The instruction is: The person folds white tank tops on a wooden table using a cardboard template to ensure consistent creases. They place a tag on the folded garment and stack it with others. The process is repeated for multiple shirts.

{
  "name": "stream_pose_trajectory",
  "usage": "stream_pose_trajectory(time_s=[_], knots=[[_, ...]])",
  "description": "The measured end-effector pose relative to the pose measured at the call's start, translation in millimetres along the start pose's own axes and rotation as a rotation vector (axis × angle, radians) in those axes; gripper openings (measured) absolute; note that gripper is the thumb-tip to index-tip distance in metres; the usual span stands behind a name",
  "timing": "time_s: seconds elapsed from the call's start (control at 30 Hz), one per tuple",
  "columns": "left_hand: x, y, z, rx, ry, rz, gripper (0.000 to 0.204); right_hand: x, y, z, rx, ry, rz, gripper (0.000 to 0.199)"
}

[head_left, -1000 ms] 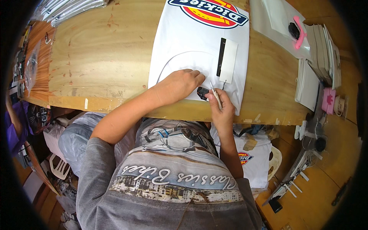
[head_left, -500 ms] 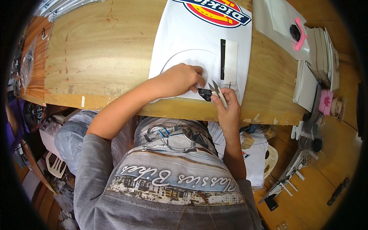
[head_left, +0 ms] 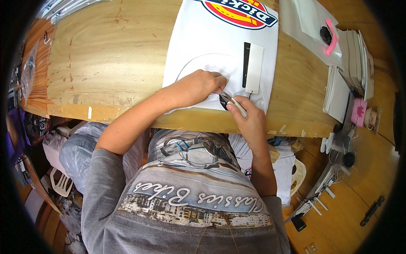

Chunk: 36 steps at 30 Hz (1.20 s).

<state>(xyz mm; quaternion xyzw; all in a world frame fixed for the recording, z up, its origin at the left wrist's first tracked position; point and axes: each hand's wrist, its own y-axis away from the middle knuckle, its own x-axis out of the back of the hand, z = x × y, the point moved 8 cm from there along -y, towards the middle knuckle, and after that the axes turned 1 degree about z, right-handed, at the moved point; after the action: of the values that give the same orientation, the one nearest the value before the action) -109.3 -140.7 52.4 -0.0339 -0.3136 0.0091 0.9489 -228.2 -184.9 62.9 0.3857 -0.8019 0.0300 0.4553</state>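
Observation:
A folded white T-shirt with a red, yellow and blue print lies on the table. My left hand is closed in a pinch at the neck edge of the shirt, its fingertips partly hidden. Held in my right hand is a pair of thread snips, blades pointing up and left toward the left fingertips. Under the blades a black neck label shows in part. Just above the right hand, a white hang tag and a narrow black tag rest on the shirt.
The wooden table spans both sides. To the right lie a clear plastic sheet, a pink curved object, stacked white packets and a pink box. Plastic-wrapped bundles sit below the table's left front edge.
My right hand has turned and brought the snips left, their tips now by the left fingertips and over the black label. The left hand has barely moved.

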Motion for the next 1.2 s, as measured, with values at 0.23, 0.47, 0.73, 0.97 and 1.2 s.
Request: stream_pose_trajectory(time_s=[0.23, 0.47, 0.73, 0.97, 1.2], knots=[[-4, -1, -2, -0.005, -0.014, -0.020, 0.008, -5, -7, -1, 0.021, -0.032, -0.098, 0.029], [-9, -1, -1, -0.007, -0.095, -0.055, 0.010, -7, -13, -2, -0.028, -0.053, -0.191, 0.027], [28, 25, 21, 0.042, -0.079, 0.054, 0.012, 0, -7, -2, 0.047, -0.128, -0.135, 0.025], [27, 73, 36, 0.195, -0.128, -0.300, 0.011, 2, 11, -6, 0.219, -0.154, -0.202, 0.025], [19, 19, 17, -0.038, -0.198, 0.249, 0.007, 4, 14, -9, 0.315, -0.128, -0.161, 0.026]])
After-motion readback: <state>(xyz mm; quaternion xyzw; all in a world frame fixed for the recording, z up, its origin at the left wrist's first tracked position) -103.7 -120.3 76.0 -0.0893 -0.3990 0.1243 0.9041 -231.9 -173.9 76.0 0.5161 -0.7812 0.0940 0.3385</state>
